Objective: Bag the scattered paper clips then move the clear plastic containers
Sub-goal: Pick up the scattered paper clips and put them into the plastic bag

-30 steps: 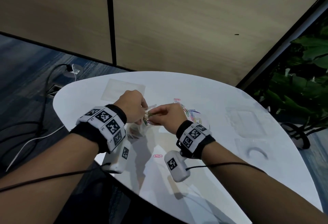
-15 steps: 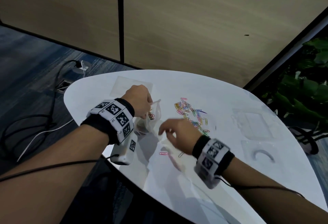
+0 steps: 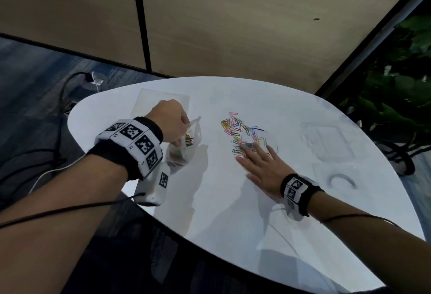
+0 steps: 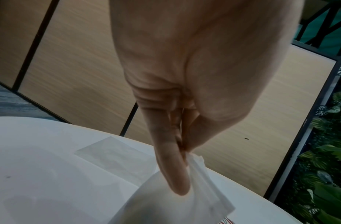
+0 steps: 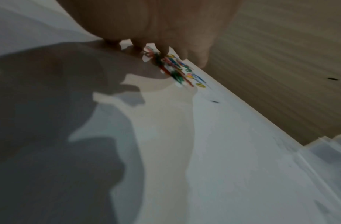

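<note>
My left hand point(image 3: 172, 121) pinches the rim of a small clear plastic bag point(image 3: 184, 149) and holds it upright on the white table point(image 3: 210, 200); several coloured clips show inside it. The left wrist view shows thumb and finger point(image 4: 173, 171) nipping the bag point(image 4: 187, 201). A loose pile of coloured paper clips point(image 3: 240, 130) lies in the table's middle. My right hand point(image 3: 258, 163) lies flat with fingers spread, fingertips on the pile's near edge. In the right wrist view the fingers point(image 5: 166, 44) touch the clips point(image 5: 177, 69). Two clear plastic containers point(image 3: 326, 141) point(image 3: 338, 177) sit at the right.
A flat clear plastic sheet or lid point(image 3: 161, 102) lies beyond my left hand. Wooden wall panels stand behind the table, and a leafy plant point(image 3: 396, 88) is at the right. Cables point(image 3: 70, 84) run over the floor at the left.
My right hand left the bag's mouth, where it held clips, and swung right and forward onto the clip pile, fingers now spread. My left hand still holds the bag.
</note>
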{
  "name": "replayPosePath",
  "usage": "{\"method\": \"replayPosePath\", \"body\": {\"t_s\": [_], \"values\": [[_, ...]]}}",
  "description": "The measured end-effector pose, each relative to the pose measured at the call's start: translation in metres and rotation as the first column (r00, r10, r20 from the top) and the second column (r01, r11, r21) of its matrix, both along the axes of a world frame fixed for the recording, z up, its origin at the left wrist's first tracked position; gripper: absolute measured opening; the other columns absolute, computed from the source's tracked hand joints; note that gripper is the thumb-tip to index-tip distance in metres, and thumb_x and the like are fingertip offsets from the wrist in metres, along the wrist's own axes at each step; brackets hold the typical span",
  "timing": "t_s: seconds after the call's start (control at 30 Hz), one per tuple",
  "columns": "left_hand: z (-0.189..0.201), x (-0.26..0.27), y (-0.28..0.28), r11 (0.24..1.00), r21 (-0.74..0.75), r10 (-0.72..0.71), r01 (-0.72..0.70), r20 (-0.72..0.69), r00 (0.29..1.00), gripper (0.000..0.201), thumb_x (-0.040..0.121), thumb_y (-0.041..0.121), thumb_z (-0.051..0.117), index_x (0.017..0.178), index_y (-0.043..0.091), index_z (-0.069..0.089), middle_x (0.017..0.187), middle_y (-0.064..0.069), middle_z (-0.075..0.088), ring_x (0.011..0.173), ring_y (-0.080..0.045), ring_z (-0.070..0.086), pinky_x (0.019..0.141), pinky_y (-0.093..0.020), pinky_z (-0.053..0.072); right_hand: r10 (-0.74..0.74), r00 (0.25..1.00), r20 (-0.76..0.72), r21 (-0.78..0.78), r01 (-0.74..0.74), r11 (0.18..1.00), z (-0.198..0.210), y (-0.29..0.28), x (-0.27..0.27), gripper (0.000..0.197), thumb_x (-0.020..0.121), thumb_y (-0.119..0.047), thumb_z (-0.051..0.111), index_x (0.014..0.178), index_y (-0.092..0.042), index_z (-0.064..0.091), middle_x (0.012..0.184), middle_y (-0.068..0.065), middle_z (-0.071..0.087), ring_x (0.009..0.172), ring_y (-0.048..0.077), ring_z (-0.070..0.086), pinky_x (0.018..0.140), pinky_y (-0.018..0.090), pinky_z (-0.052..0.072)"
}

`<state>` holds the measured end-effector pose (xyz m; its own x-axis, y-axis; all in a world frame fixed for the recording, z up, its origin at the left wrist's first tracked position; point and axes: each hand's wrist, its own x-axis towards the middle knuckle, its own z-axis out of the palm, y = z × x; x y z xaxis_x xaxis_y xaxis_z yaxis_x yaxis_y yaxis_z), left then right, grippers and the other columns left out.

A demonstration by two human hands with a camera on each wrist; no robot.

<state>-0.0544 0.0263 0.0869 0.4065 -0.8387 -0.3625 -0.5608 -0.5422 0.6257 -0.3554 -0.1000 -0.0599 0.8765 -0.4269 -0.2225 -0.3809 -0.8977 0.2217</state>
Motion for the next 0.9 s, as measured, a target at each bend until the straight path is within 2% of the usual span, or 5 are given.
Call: {"method": "replayPosePath", "body": {"t_s": [0.23,0.43,0.6,0.73,0.9], "values": [[-0.001,0.0,-0.002,1.0,0.005,-0.016,0.015,0.018,1.0,0.024,0.094,0.003,0.052,0.099,0.01,0.074,0.07,-0.008,0.074,0.064,-0.025,0.077,0.079,-0.04,0.064,-0.178,0.984,0.008,0.059,0.177,0.982,0.001,-0.029,0.028,0.055,0.099,-0.023,0.042,0.151,-0.027,0.022,0.154,0.009,0.03,0.126,0.037,0.042,0.086,0.045,0.052],[0.001,-0.006,-0.003,0.999,0.013,-0.035,0.035,0.018,0.999,0.026,0.094,0.0,0.05,0.102,0.012,0.073,0.068,-0.006,0.073,0.058,-0.019,0.074,0.077,-0.038,0.064,-0.323,0.936,0.141,0.213,0.29,0.933,0.019,-0.031,0.044,0.024,0.099,-0.02,0.049,0.101,-0.007,0.069,0.097,0.012,0.066,0.089,0.032,0.063,0.075,0.034,0.049],[0.0,-0.016,-0.007,0.998,0.0,-0.06,0.06,0.011,0.998,0.028,0.093,0.0,0.05,0.1,0.01,0.075,0.068,-0.008,0.074,0.053,-0.017,0.072,0.075,-0.039,0.065,-0.825,0.502,0.258,0.623,0.567,0.539,0.041,-0.039,0.043,0.014,0.078,-0.011,0.076,0.091,-0.013,0.079,0.088,0.006,0.076,0.082,0.019,0.071,0.086,0.027,0.056],[0.001,-0.024,-0.012,0.998,-0.007,-0.066,0.066,-0.027,0.997,0.027,0.094,-0.001,0.049,0.102,0.007,0.074,0.068,-0.01,0.073,0.061,-0.023,0.075,0.076,-0.04,0.065,-0.994,0.105,-0.002,0.993,0.121,0.011,0.076,-0.031,0.055,0.025,0.078,0.005,0.074,0.103,0.005,0.071,0.091,0.022,0.072,0.069,0.025,0.072,0.074,0.03,0.061],[-0.003,-0.033,-0.019,0.998,-0.036,-0.053,0.05,-0.084,0.995,0.026,0.094,-0.002,0.049,0.104,0.006,0.072,0.073,-0.012,0.075,0.065,-0.024,0.077,0.076,-0.039,0.065,-0.973,0.204,-0.11,0.954,-0.254,-0.161,0.123,0.008,0.093,0.026,0.084,0.007,0.068,0.11,0.009,0.065,0.096,0.017,0.069,0.076,0.02,0.071,0.071,0.023,0.06]]}}
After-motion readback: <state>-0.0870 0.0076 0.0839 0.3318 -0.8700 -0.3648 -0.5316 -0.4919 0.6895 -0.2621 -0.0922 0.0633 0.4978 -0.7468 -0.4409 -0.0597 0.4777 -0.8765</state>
